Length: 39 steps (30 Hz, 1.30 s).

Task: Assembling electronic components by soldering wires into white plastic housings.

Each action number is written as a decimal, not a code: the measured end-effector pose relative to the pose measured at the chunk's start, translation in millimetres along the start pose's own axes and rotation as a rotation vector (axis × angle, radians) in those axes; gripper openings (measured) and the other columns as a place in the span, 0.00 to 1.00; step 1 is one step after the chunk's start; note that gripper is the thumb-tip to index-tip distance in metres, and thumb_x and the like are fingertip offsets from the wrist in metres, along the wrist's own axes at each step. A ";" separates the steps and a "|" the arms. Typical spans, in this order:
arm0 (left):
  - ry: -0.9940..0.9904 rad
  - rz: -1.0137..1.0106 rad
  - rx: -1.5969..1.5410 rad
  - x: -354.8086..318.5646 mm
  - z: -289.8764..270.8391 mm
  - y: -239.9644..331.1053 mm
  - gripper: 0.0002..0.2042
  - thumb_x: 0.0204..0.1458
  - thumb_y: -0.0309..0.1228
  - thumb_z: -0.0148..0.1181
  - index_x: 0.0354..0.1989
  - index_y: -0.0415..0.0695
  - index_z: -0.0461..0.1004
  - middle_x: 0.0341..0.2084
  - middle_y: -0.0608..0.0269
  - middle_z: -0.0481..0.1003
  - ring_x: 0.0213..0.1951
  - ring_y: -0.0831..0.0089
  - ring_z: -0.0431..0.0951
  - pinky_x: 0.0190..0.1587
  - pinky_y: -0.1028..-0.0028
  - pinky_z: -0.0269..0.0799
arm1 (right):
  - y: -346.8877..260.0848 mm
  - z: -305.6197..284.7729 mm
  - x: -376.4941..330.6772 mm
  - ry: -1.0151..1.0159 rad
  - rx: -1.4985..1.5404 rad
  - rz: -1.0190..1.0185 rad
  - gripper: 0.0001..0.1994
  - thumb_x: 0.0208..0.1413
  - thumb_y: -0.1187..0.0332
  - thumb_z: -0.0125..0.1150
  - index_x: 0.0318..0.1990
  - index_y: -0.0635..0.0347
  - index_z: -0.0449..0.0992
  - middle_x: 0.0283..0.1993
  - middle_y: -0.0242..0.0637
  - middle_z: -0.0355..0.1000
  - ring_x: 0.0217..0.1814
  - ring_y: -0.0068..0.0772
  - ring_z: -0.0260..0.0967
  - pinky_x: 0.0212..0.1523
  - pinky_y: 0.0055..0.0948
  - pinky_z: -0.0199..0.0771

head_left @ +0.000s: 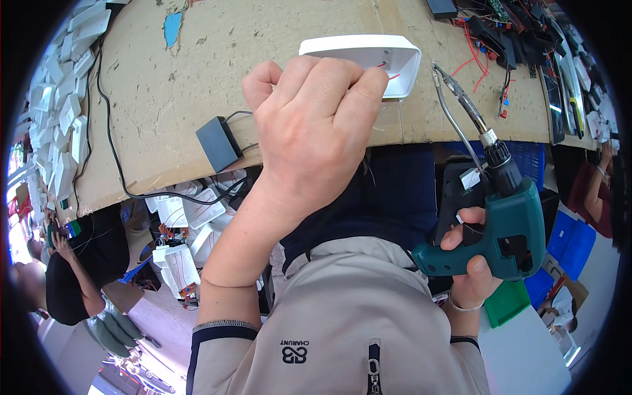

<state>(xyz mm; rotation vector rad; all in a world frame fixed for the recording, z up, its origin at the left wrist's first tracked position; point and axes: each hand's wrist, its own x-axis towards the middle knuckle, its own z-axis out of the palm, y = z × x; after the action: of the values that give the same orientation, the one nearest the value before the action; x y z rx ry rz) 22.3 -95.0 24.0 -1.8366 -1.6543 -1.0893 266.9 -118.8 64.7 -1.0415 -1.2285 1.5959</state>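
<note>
My left hand is closed, back upward, over the near left part of a white plastic housing. What its fingers grip is hidden beneath it. A short red wire sticks out beside the index finger, inside the housing. My right hand grips the handle of a green soldering gun in front of my body, to the right. The gun's tip and its thin metal feed tube point up and away, a little right of the housing, apart from it.
On the worn table, a dark grey box with thin cables lies left of my wrist. A black cable runs along the left. White housings pile up far left; electronic parts with red wires lie far right. Other people work at both sides.
</note>
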 end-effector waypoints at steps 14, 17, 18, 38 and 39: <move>-0.089 -0.105 0.093 6.7 -6.6 6.4 0.05 0.38 0.28 0.62 0.25 0.47 0.74 0.28 0.70 0.70 0.30 0.75 0.67 0.35 0.74 0.49 | -8.0 4.7 -1.3 0.079 -0.141 0.067 0.33 0.37 0.56 0.69 0.46 0.72 0.64 0.40 0.49 0.69 0.27 0.30 0.71 0.27 0.22 0.73; 0.018 -0.070 0.116 6.8 -0.7 4.5 0.05 0.36 0.28 0.62 0.24 0.47 0.74 0.32 0.69 0.70 0.32 0.75 0.67 0.38 0.72 0.49 | -8.3 6.7 0.2 0.065 -0.183 0.035 0.32 0.38 0.56 0.69 0.45 0.73 0.65 0.39 0.47 0.69 0.26 0.29 0.70 0.28 0.22 0.72; 0.011 -0.086 0.127 7.3 1.2 5.3 0.05 0.36 0.28 0.62 0.23 0.47 0.74 0.33 0.69 0.71 0.32 0.74 0.67 0.39 0.70 0.49 | -8.4 7.9 0.0 0.065 -0.183 0.034 0.32 0.38 0.56 0.69 0.45 0.73 0.65 0.39 0.47 0.69 0.26 0.29 0.70 0.28 0.22 0.72; -0.065 -0.161 0.147 11.1 15.2 4.6 0.02 0.35 0.26 0.59 0.20 0.44 0.74 0.31 0.70 0.70 0.33 0.74 0.68 0.45 0.65 0.50 | -3.7 15.0 6.0 -0.128 -0.295 0.103 0.22 0.41 0.72 0.64 0.48 0.63 0.68 0.44 0.40 0.69 0.37 0.25 0.69 0.36 0.21 0.70; -0.063 -0.162 0.147 11.3 14.9 4.4 0.02 0.35 0.26 0.59 0.20 0.44 0.74 0.31 0.71 0.70 0.33 0.74 0.68 0.45 0.64 0.50 | -4.0 15.1 6.5 -0.128 -0.295 0.103 0.22 0.41 0.72 0.64 0.48 0.63 0.68 0.44 0.40 0.69 0.37 0.25 0.69 0.36 0.21 0.70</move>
<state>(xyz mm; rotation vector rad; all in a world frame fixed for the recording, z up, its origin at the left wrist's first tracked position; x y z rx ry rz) 30.2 -77.5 24.8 -1.6847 -1.8940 -0.9537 251.2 -116.1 70.4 -1.2171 -1.5541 1.6120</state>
